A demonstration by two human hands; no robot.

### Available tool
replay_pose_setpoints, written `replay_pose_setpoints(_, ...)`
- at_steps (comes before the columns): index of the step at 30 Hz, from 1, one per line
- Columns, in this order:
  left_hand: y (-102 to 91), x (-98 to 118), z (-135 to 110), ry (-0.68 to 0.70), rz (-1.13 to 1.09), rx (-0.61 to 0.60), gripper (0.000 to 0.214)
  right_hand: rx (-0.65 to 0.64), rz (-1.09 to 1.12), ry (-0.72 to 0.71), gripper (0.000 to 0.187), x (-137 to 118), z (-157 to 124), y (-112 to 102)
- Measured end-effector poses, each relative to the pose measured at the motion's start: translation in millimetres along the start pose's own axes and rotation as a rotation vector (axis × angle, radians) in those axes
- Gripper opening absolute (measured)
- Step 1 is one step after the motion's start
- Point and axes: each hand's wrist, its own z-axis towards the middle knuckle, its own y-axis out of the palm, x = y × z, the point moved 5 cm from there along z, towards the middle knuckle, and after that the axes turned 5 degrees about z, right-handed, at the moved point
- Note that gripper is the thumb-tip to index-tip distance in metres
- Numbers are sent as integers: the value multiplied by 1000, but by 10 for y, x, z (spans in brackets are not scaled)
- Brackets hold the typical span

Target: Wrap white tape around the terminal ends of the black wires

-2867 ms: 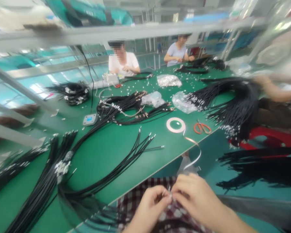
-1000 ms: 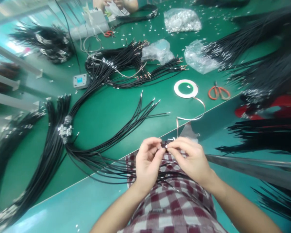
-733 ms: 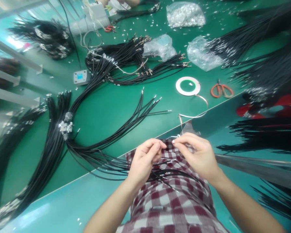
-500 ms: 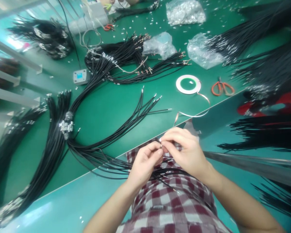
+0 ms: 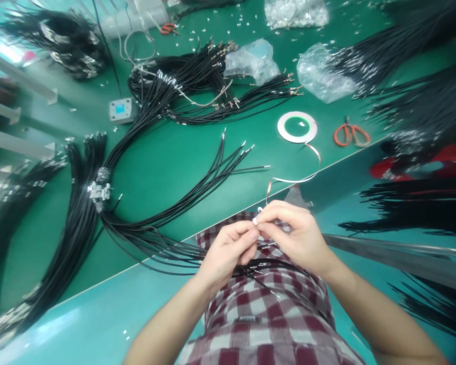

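My left hand (image 5: pixel 228 251) is closed in a pinch at the table's front edge, and its fingertips hide what they hold. Several thin black cables (image 5: pixel 163 248) run from the left to beneath this hand, some pale-tipped ends lying over the lap. Touching the left fingertips, my right hand (image 5: pixel 294 230) pinches a small white piece at the end of a narrow copper tape (image 5: pixel 268 190). The strip, copper on one face and white on the other, loops back to a flat white tape roll (image 5: pixel 285 129) on the green table.
Orange-handled snips (image 5: pixel 342 136) lie right of the roll. A cable bundle (image 5: pixel 99 190) bound with silvery pieces is on the left. Farther back are a small grey box (image 5: pixel 120 110), clear plastic bags (image 5: pixel 253 61) and more cables (image 5: pixel 380 61). A metal bar (image 5: pixel 395 251) runs at right.
The loose tape strip has shifted left toward my fingers, and a white piece now shows more plainly at the right fingertips. The whole view has tilted slightly. Both hands stay together.
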Motion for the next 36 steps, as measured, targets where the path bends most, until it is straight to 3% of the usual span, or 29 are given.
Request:
replay_pose_setpoints(6, -7, 50, -69, 42, -78, 47, 32, 110, -63, 47, 10, -27, -57, -146)
replay_pose_setpoints(11, -20, 47, -122, 148, -80, 100, 31, -56, -28, 174, 10, 33, -99, -93)
replay_pose_setpoints(16, -12, 46, -152, 227, -56, 166, 21, -70, 48, 226, 13, 57, -85, -17)
replay_pose_setpoints(21, -36, 69, -155, 278, 14, 249, 17, -48, 72, 251, 10, 65, -72, -7)
replay_pose_setpoints(36, -4, 99, -168, 385, 109, 331, 15, 69, 203, 305, 11, 90, -96, 42)
